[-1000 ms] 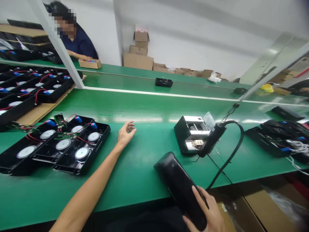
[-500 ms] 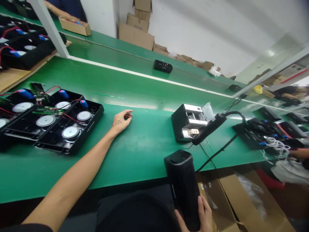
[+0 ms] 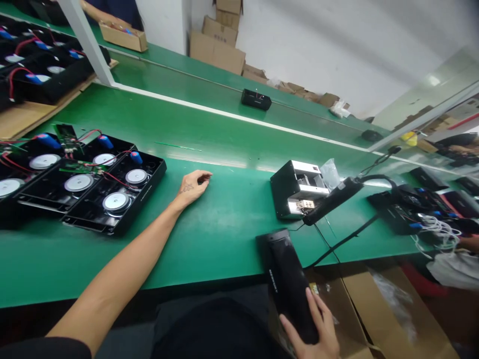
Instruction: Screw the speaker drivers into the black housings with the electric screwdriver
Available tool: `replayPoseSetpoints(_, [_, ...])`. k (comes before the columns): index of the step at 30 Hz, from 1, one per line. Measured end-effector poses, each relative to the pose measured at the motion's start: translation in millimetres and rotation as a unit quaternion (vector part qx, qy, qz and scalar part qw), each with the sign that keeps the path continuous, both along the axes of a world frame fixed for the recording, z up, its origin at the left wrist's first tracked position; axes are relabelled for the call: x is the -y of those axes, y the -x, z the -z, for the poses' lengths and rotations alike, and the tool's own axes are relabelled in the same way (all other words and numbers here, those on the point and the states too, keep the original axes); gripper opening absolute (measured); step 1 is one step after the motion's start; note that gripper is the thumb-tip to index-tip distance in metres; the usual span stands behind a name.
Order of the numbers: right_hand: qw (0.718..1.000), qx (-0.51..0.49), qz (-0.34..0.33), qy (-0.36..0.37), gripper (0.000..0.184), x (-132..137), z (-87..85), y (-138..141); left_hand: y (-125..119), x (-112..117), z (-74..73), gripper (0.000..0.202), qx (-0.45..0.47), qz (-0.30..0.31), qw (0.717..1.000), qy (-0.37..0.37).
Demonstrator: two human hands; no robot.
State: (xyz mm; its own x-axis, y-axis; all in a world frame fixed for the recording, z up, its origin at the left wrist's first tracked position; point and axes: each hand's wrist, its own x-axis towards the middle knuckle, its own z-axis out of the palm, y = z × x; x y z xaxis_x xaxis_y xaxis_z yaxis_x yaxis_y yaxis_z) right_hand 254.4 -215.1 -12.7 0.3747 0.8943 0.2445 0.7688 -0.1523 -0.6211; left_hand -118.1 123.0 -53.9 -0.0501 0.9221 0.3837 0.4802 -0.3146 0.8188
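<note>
My right hand (image 3: 316,326) grips the near end of a long black speaker housing (image 3: 286,276), which points away from me with its far end over the front edge of the green bench (image 3: 224,234). My left hand (image 3: 192,184) rests on the bench top, palm down, fingers loosely curled and holding nothing. To its left lie open black speaker shells (image 3: 93,184) with round silver drivers, blue cells and red wires.
A black and silver box device (image 3: 297,194) stands right of centre, with a black corded hand tool (image 3: 331,199) leaning on it. More speaker parts and white cables (image 3: 430,219) lie at far right. An open cardboard box (image 3: 359,309) sits below the bench. One speaker (image 3: 256,99) rides the far belt.
The black housing has tipped from nearly upright to lying flatter, its top toward the bench edge. My left hand has stayed in place; the view shifted slightly.
</note>
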Motion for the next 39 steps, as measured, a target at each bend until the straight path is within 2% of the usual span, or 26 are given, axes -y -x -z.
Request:
replayPoseSetpoints(2, [0.984, -0.167, 0.056, 0.033, 0.079, -3, -14.8, -8, 0, -1, 1.3, 0.03, -0.003, -0.002, 1.0, 0.003])
replayPoseSetpoints(3, [0.958, -0.266, 0.094, 0.038, 0.08, -4, -21.5, -13, 1, -1, 1.8, 0.029, -0.005, -0.003, 1.0, 0.004])
replayPoseSetpoints(4, [0.92, -0.364, 0.139, 0.035, 0.079, -5, -27.0, -18, 1, -1, 2.1, 0.029, -0.006, -0.004, 1.0, 0.006])
replayPoseSetpoints(6, [0.825, -0.517, 0.229, 0.017, 0.074, -5, -32.1, -30, 1, -1, 2.0, 0.03, -0.008, -0.005, 1.0, 0.008])
replayPoseSetpoints(8, [0.747, -0.602, 0.283, 0.012, 0.067, -2, -29.0, -41, 1, 0, 0.9, 0.03, -0.009, -0.005, 1.0, 0.01])
replayPoseSetpoints(10, [0.707, -0.657, 0.259, 0.038, 0.061, 1, -20.6, -45, 1, 1, -0.5, 0.03, -0.012, -0.004, 1.0, 0.01])
replayPoseSetpoints(13, [0.662, -0.729, 0.148, 0.093, 0.062, 3, -9.5, -36, 2, 2, -2.0, 0.03, -0.016, -0.003, 1.0, 0.008])
replayPoseSetpoints(17, [0.59, -0.787, 0.073, 0.162, 0.069, -4, -12.8, -7, 3, 2, -1.6, 0.029, -0.024, -0.001, 1.0, 0.006])
replayPoseSetpoints(21, [0.542, -0.808, 0.036, 0.229, 0.076, -12, -21.9, 13, 3, 2, -0.9, 0.029, -0.033, 0.0, 0.999, 0.006])
replayPoseSetpoints(26, [0.494, -0.83, 0.03, 0.256, 0.074, -16, -19.2, 22, 3, 2, -0.1, 0.029, -0.037, 0.001, 0.999, 0.005])
replayPoseSetpoints(39, [0.452, -0.844, -0.004, 0.289, 0.076, -24, -7.7, 25, 3, 4, -2.4, 0.027, -0.04, 0.007, 0.999, 0.008])
